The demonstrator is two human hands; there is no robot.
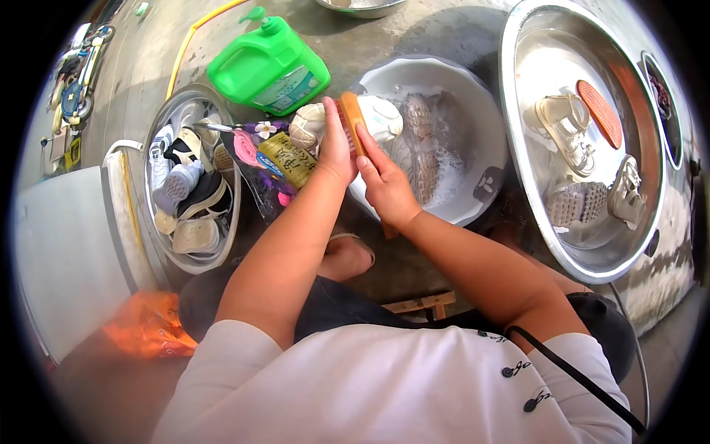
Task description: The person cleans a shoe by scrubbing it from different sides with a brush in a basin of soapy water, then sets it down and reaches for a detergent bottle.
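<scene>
I operate in an outdoor yard with a washing area. Indicators: sunlit concrete ground (140, 66) with cast shadows, across the upper frame; a parked wheeled vehicle (75, 96), upper left; a yellow hose (191, 31) and a green pump jug (292, 65), upper left of centre; a sudsy plastic basin (473, 133), centre; a large metal basin (551, 70), right.

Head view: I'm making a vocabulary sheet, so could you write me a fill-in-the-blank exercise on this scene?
1. The right hand holds a ____.
2. The pump-top jug is ____ in colour.
3. The largest tub is on the picture's ____ side.
4. The sudsy basin bears a ____ print.

Missing words: brush; green; right; paw.
</scene>
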